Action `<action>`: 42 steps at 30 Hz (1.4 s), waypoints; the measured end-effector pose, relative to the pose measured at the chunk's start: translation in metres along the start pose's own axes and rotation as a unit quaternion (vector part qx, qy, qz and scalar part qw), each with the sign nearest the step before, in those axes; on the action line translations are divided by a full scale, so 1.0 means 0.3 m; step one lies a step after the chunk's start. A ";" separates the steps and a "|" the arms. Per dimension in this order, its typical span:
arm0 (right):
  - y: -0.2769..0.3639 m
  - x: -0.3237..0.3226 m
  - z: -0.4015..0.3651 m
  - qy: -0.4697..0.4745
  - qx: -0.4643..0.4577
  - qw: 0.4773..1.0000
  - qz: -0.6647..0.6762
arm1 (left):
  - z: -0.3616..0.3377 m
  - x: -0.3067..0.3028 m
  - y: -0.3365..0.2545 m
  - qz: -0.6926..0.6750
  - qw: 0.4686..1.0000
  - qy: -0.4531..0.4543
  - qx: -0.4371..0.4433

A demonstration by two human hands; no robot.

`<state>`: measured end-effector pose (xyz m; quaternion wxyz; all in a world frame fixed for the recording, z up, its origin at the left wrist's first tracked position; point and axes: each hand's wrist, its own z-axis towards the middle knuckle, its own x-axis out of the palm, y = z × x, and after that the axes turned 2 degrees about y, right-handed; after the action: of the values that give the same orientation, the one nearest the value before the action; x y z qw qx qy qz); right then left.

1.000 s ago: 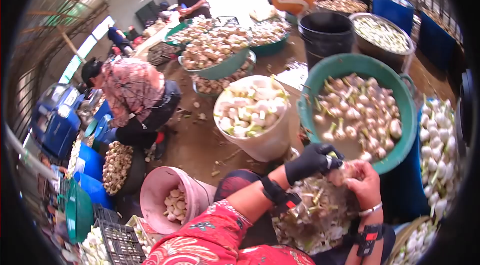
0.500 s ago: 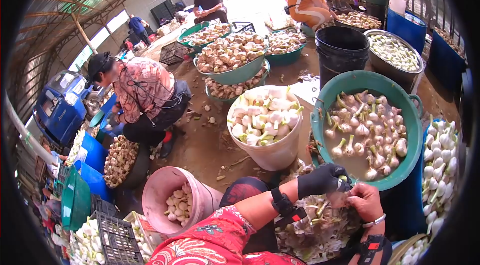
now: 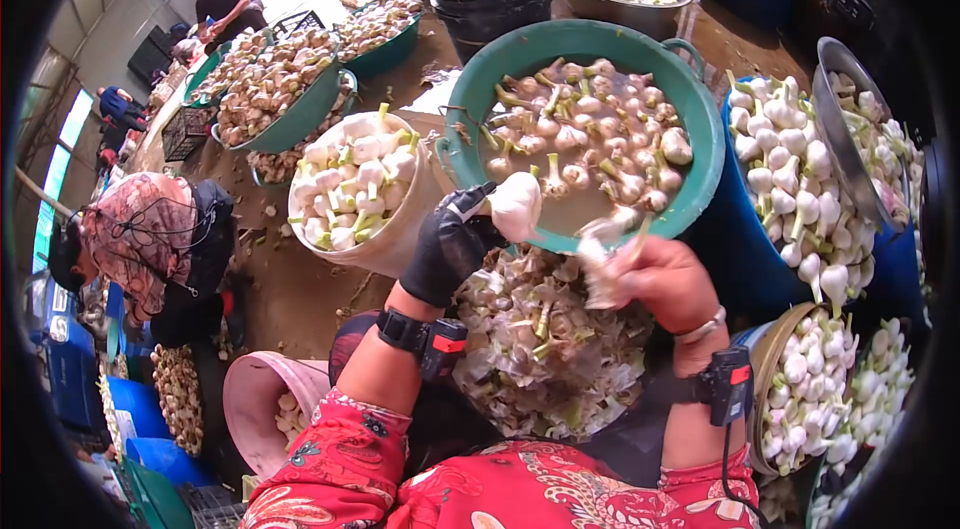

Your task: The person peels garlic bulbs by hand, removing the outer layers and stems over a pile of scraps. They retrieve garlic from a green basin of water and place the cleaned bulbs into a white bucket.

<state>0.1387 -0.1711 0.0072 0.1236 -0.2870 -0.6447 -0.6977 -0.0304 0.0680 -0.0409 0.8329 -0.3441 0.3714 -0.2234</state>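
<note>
My left hand [image 3: 450,241], in a dark glove with bare fingertips, is closed on a white garlic bulb [image 3: 516,206] by the near rim of the green tub. My bare right hand [image 3: 655,279] pinches loose garlic peel [image 3: 603,264], blurred by motion, a little to the right of the bulb. Below both hands lies a heap of peelings [image 3: 550,349]. The green tub [image 3: 705,164] holds cloudy water and unpeeled bulbs with short stems. A white bucket [image 3: 435,191] full of peeled garlic stands left of my left hand.
A pink bucket [image 3: 245,404] sits at lower left. Blue barrels [image 3: 715,219] and a basket [image 3: 765,369] of white garlic are on the right. Black buckets [image 3: 490,4] stand behind the tub. A crouching co-worker [image 3: 150,239] is at left; others are farther back.
The view has swung right and downward. My hands have come apart: the left now holds up a clean bulb, while the right has pulled peel away from it.
</note>
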 end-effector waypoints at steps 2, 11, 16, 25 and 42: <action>-0.049 0.010 0.008 0.055 0.153 0.958 -0.237 | 0.005 0.015 -0.047 0.027 1.000 0.000 0.009; -0.150 0.024 0.091 -0.049 -0.119 0.796 -0.591 | -0.017 0.061 -0.152 -0.113 0.978 0.116 -0.131; -0.069 0.021 0.088 -0.098 -0.145 0.746 -0.642 | -0.004 -0.022 -0.165 -0.097 0.985 0.105 -0.095; -0.224 0.034 0.109 -0.046 -0.038 0.841 -0.538 | 0.010 -0.571 -0.025 -0.234 0.918 -0.224 -0.230; -0.159 -0.011 0.059 -0.010 0.062 0.824 -0.563 | 0.253 -0.099 -0.131 0.101 0.966 0.225 -0.073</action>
<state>0.1196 -0.1480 -0.0340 -0.2797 0.1276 -0.7372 -0.6017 0.0052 0.0916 0.0389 0.7188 -0.3055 0.5975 -0.1816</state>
